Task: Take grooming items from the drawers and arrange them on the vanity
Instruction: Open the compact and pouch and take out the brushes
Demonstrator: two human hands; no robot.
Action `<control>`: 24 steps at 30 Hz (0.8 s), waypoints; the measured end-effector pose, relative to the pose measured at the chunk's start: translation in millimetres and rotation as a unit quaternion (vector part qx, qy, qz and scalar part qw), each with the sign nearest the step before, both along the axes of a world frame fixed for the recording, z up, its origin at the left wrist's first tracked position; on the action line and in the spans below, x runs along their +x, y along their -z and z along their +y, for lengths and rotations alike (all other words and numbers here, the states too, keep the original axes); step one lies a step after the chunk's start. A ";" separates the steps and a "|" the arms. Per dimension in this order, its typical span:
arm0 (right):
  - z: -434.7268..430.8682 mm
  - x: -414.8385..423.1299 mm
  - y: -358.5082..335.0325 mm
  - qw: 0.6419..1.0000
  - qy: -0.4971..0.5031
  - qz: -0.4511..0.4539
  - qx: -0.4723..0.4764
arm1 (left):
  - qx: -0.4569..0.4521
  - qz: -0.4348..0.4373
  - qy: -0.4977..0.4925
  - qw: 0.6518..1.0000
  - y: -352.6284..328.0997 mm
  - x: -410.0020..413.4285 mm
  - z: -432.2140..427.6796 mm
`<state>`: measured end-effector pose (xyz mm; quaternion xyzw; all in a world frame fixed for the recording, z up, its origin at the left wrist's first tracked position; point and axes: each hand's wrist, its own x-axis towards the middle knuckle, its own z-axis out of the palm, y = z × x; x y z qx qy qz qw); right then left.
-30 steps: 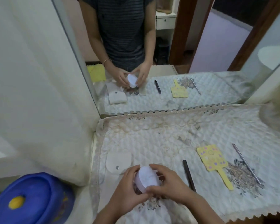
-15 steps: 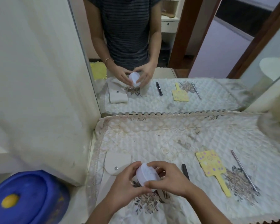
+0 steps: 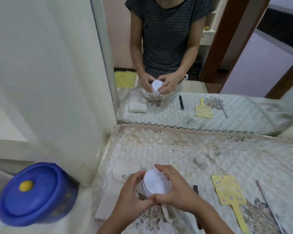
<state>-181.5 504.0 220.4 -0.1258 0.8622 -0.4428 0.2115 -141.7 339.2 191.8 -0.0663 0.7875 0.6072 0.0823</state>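
White round lidded jar (image 3: 156, 182) sits clamped between both hands, left hand (image 3: 131, 195) and right hand (image 3: 175, 190) fingers wrapped around it, above the quilted vanity cloth (image 3: 184, 154).

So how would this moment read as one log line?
hands: both hold white jar | comb beneath | mirror right

White-lidded jar (image 3: 156, 182), yellow purple-dotted hand mirror (image 3: 228, 192), blue bin (image 3: 34, 193) with yellow knob, cream quilted floral cloth (image 3: 176, 149).
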 end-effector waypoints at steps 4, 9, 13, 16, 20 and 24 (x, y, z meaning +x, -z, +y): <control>10.2 -6.7 -8.2 0.999 -0.027 -0.026 -0.025 | 0.002 -0.015 0.036 0.999 -11.9 1.4 4.1; 10.1 -7.7 -15.8 0.998 -0.037 -0.022 -0.044 | 0.011 0.009 0.024 1.000 -24.6 -1.4 4.4; 3.1 -6.0 -20.4 0.998 -0.057 -0.002 -0.029 | 0.021 0.005 -0.003 1.000 -18.8 0.8 0.0; 0.6 -7.1 -20.5 0.998 -0.046 0.022 -0.028 | 0.038 -0.021 -0.048 0.998 -10.4 2.4 -5.6; 0.1 -2.3 -9.5 0.997 0.000 0.062 -0.036 | 0.026 -0.049 -0.090 0.994 -0.1 5.9 -5.2; 8.1 -2.4 -8.8 0.997 0.007 0.045 -0.060 | 0.000 -0.044 -0.085 0.995 5.8 14.0 -6.4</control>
